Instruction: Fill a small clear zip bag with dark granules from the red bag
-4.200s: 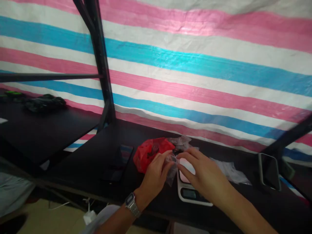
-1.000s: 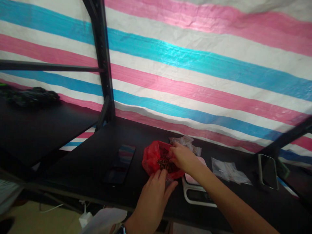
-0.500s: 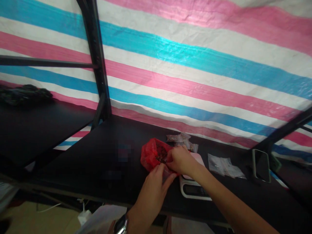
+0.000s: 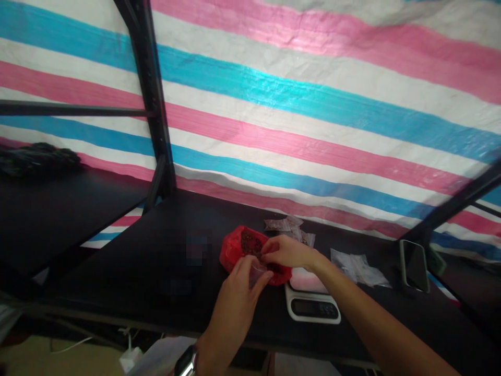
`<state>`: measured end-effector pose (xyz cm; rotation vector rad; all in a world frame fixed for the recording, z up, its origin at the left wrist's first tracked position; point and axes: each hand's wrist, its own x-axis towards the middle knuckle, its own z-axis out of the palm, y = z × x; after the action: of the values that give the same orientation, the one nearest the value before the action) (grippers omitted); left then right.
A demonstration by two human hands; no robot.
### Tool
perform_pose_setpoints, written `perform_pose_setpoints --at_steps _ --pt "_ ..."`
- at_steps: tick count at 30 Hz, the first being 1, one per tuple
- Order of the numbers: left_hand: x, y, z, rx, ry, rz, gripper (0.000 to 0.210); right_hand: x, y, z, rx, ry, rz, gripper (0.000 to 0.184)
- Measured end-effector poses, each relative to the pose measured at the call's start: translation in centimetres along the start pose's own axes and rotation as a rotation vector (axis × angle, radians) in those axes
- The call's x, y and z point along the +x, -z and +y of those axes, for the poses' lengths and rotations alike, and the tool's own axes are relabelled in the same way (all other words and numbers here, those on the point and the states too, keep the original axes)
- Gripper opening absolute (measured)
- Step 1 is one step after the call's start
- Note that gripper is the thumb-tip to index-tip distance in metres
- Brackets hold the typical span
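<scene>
On the black table (image 4: 148, 261), the left hand (image 4: 238, 292) pinches a small clear bag (image 4: 256, 271) at the red bag's (image 4: 235, 250) 6 o'clock edge, while the right hand (image 4: 287, 251), fingers nipped together, hovers over the dark bits inside. A white scale (image 4: 313, 308) sits at 4 o'clock, empty clear bags (image 4: 358, 266) at 3 o'clock, filled packets (image 4: 285, 225) at 1 o'clock, a phone (image 4: 414, 266) farther right.

small clear bag (image 4: 257, 271): pinched in the left hand (image 4: 238, 297), mostly covered by its fingers; contents cannot be told
red bag (image 4: 238, 250): near edge hidden behind both hands; dark bits inside too small to name
right hand (image 4: 284, 251): fingertips blurred, grip unclear
scale (image 4: 313, 308): display unreadable
blurred patch (image 4: 195, 249): pixelated, unidentifiable
left forearm: cut off by bottom edge
</scene>
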<state>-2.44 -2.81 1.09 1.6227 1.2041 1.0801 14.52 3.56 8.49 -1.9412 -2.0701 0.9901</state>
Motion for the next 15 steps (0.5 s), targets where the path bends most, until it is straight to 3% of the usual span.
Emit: perform_pose_setpoints --at_steps 4,10,15 --pt "0.6 0.9 0.1 -0.128 0.073 0.018 0.033 -0.8 0.5 0.2 0.128 0.0 0.026 0.02" --pt "1.1 0.8 0.6 -0.444 0.014 -0.05 0.049 -2.5 1.8 -0.4 0.308 0.014 0.109 0.026" --pt "1.2 0.2 1.4 -0.501 0.041 -0.088 0.04 -3.5 3.0 -0.1 0.434 0.101 0.179 0.018"
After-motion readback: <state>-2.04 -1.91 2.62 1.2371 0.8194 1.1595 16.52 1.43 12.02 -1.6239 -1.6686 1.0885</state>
